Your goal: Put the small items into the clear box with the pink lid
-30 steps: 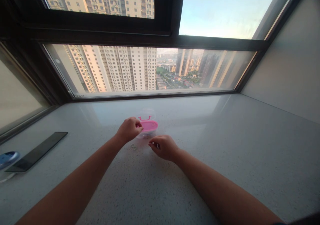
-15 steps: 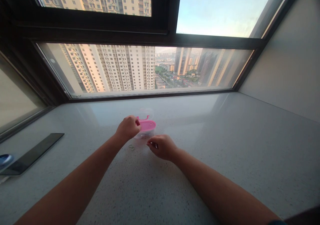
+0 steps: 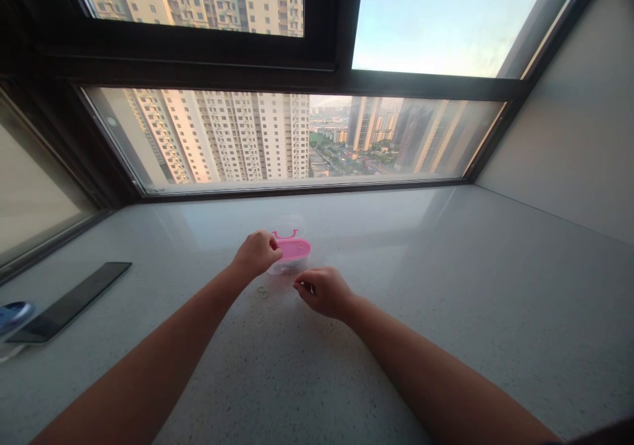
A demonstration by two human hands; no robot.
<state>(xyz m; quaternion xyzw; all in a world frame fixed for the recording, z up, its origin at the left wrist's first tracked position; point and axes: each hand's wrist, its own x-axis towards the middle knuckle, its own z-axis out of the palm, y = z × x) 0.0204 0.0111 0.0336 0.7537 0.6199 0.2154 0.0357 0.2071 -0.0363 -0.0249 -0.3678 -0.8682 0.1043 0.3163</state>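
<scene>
A small clear plastic box with a pink inner lid (image 3: 296, 249) stands on the speckled white counter, its clear cover with a pink handle (image 3: 286, 234) tipped back behind it. My left hand (image 3: 258, 253) is closed in a pinch at the left end of the pink part; what its fingertips hold, if anything, is hidden. In front of the box's right side, my right hand (image 3: 324, 291) is also pinched, just above the counter. A pale speck shows between its fingers, too small to name. Small pale rings (image 3: 262, 292) lie on the counter between my hands.
A dark flat tablet-like device (image 3: 72, 303) lies at the left, with a round blue object (image 3: 16, 315) and a white cable beside it. Behind the counter (image 3: 446, 286) runs a dark window frame (image 3: 307, 193); a white wall (image 3: 569, 121) borders the right side.
The whole view has shifted slightly to the right. My hands keep nearly the same pose and place beside the box.
</scene>
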